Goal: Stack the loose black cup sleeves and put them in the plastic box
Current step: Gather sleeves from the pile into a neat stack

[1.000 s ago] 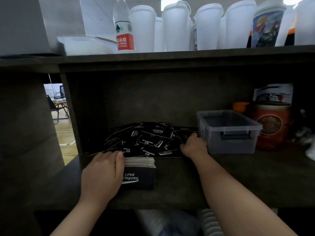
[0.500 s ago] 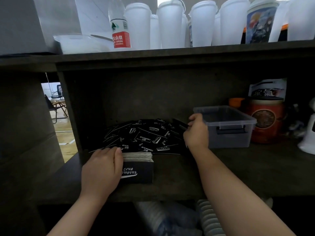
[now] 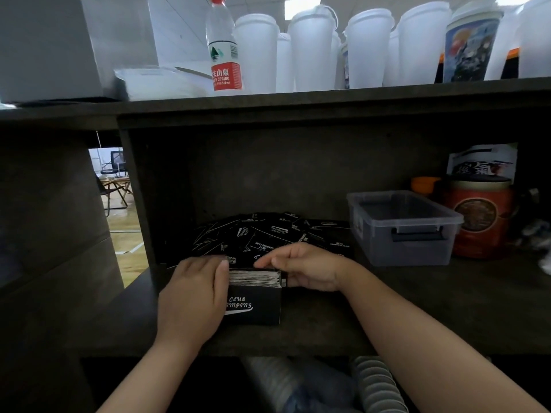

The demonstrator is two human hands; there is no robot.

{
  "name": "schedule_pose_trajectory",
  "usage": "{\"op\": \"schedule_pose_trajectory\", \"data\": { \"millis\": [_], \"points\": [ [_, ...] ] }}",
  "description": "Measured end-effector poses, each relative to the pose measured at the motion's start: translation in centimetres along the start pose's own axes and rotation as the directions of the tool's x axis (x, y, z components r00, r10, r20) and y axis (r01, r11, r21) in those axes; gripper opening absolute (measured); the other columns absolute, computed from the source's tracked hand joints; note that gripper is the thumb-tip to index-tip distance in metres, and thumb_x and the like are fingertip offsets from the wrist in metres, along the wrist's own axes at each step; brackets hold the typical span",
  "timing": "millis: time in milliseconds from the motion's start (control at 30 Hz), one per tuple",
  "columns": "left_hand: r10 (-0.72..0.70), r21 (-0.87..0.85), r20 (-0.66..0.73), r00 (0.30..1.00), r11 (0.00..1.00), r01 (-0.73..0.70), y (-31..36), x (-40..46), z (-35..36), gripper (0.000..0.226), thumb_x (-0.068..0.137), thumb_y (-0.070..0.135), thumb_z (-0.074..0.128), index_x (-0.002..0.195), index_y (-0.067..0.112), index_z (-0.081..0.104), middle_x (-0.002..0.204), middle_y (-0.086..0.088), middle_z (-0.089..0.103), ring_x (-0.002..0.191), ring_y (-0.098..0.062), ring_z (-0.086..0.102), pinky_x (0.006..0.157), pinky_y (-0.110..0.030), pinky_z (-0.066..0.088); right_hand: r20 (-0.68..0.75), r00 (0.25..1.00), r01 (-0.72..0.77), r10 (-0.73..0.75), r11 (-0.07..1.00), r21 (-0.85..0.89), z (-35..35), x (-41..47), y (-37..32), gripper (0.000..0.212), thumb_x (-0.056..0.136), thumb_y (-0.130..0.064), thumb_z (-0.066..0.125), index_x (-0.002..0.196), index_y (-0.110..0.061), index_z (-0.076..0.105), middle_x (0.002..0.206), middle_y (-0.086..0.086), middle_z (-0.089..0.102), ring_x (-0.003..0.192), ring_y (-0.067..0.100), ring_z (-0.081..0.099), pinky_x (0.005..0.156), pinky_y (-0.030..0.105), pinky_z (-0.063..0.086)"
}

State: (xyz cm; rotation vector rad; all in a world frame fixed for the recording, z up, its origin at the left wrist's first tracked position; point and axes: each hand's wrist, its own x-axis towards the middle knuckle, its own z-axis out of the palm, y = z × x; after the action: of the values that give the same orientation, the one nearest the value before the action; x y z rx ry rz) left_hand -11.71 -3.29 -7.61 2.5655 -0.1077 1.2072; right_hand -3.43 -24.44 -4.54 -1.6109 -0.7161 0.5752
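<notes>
A neat stack of black cup sleeves (image 3: 255,305) stands on edge near the front of the dark shelf (image 3: 447,308), its front reading "CLUB CAMPING". My left hand (image 3: 193,293) grips the stack's left end. At the stack's right end, my right hand (image 3: 307,267) pinches one black sleeve between thumb and fingers and holds it against the back of the stack. Behind both hands lies a loose pile of black sleeves (image 3: 268,234). To the right stands the clear plastic box (image 3: 402,245), open, with nothing visible inside.
A red tin (image 3: 477,216) and an orange-capped item (image 3: 425,184) stand right of the box. The shelf above carries white lidded cups (image 3: 366,49), a printed cup (image 3: 471,46) and a water bottle (image 3: 224,49). A vertical panel (image 3: 137,204) closes the compartment's left side.
My right hand lifted a sleeve from the pile near the box and carried it left to the stack. The left hand stayed on the stack.
</notes>
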Motion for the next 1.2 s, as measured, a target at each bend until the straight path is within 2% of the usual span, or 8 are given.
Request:
{"op": "schedule_pose_trajectory", "data": {
  "millis": [133, 267, 400, 600, 833, 1033, 1100, 1200],
  "points": [
    [0.012, 0.086, -0.012, 1.0, 0.996, -0.01, 0.0, 0.0, -0.1, 0.046, 0.097, 0.037, 0.027, 0.076, 0.02, 0.064, 0.069, 0.005, 0.062, 0.069, -0.021, 0.059, 0.052, -0.029, 0.044, 0.042, 0.999, 0.028, -0.032, 0.994, 0.102, 0.2, 0.1, -0.1, 0.031, 0.103, -0.019, 0.039, 0.126, -0.016, 0.059, 0.12, 0.001, 0.067, 0.123, 0.022, 0.057, 0.101, 0.032, 0.048],
    [-0.004, 0.06, -0.013, 1.0, 0.998, 0.005, -0.1, 0.0, 0.1, 0.047, 0.096, 0.039, 0.026, 0.074, 0.019, 0.062, 0.068, 0.005, 0.058, 0.069, -0.02, 0.056, 0.051, -0.03, 0.044, -0.6, 0.76, -0.036, -0.248, 0.907, -0.42, -2.4, 1.4, 0.9, 0.022, 0.097, -0.015, 0.056, 0.118, -0.02, 0.063, 0.117, 0.003, 0.066, 0.113, 0.018, 0.06, 0.1, 0.03, 0.047],
    [-0.032, 0.019, -0.019, 0.999, 0.999, 0.032, -0.5, 0.0, 0.5, 0.049, 0.094, 0.047, 0.025, 0.08, 0.017, 0.062, 0.073, 0.002, 0.057, 0.075, -0.02, 0.054, 0.057, -0.029, 0.04, -0.586, 0.803, -0.432, -0.11, 0.572, -0.698, -5.0, 1.6, 2.9, 0.06, 0.097, -0.035, 0.054, 0.151, -0.033, 0.026, 0.154, 0.003, 0.034, 0.145, 0.029, 0.014, 0.115, 0.043, 0.017],
    [-0.055, 0.012, -0.03, 0.998, 0.998, 0.055, -0.6, 0.0, 0.7, 0.055, 0.093, 0.049, 0.029, 0.083, 0.011, 0.067, 0.082, -0.003, 0.058, 0.083, -0.023, 0.053, 0.065, -0.034, 0.044, -0.651, 0.7, -0.518, -0.294, 0.419, -0.746, -4.5, 2.1, 2.4, 0.054, 0.089, -0.052, 0.059, 0.135, -0.027, 0.046, 0.125, 0.002, 0.06, 0.13, 0.026, 0.036, 0.103, 0.043, 0.029],
    [-0.015, 0.046, -0.026, 1.0, 0.999, 0.017, -0.7, 0.0, 0.6, 0.053, 0.093, 0.045, 0.029, 0.074, 0.013, 0.067, 0.071, -0.001, 0.058, 0.074, -0.022, 0.052, 0.06, -0.028, 0.033, -0.641, 0.746, -0.517, -0.178, 0.451, -0.727, -4.6, 2.0, 2.9, 0.044, 0.094, -0.046, 0.054, 0.133, -0.026, 0.053, 0.126, 0.006, 0.061, 0.126, 0.028, 0.044, 0.104, 0.043, 0.036],
    [-0.044, 0.006, -0.046, 0.998, 0.999, 0.044, -0.6, -0.1, 0.5, 0.05, 0.093, 0.044, 0.03, 0.088, 0.013, 0.069, 0.084, -0.002, 0.062, 0.086, -0.024, 0.055, 0.064, -0.03, 0.041, -0.739, 0.483, -0.156, -0.47, 0.784, -0.601, -3.4, 1.4, 1.3, 0.026, 0.093, -0.032, 0.057, 0.113, -0.021, 0.068, 0.101, 0.003, 0.066, 0.093, 0.017, 0.061, 0.075, 0.022, 0.047],
    [-0.069, -0.076, -0.039, 0.997, 0.995, 0.065, -0.1, -0.1, 0.3, 0.042, 0.095, 0.042, 0.037, 0.117, 0.015, 0.06, 0.114, -0.003, 0.061, 0.111, -0.023, 0.054, 0.074, -0.034, 0.048, -0.748, 0.63, 0.107, -0.208, 0.978, -0.182, -2.7, 0.7, -0.1, 0.023, 0.095, -0.03, 0.056, 0.111, -0.02, 0.068, 0.098, 0.002, 0.07, 0.092, 0.017, 0.064, 0.07, 0.019, 0.047],
    [-0.056, -0.16, -0.014, 0.998, 0.986, 0.053, 0.2, -0.2, -0.1, 0.055, 0.095, 0.038, 0.044, 0.146, 0.021, 0.032, 0.152, -0.002, 0.034, 0.14, -0.019, 0.032, 0.094, -0.036, 0.043, -0.393, 0.915, -0.059, 0.089, 0.995, 0.086, -1.6, 0.1, -0.8, 0.03, 0.097, -0.037, 0.052, 0.115, -0.016, 0.063, 0.099, 0.008, 0.073, 0.091, 0.021, 0.069, 0.066, 0.023, 0.048]
  ]
}}
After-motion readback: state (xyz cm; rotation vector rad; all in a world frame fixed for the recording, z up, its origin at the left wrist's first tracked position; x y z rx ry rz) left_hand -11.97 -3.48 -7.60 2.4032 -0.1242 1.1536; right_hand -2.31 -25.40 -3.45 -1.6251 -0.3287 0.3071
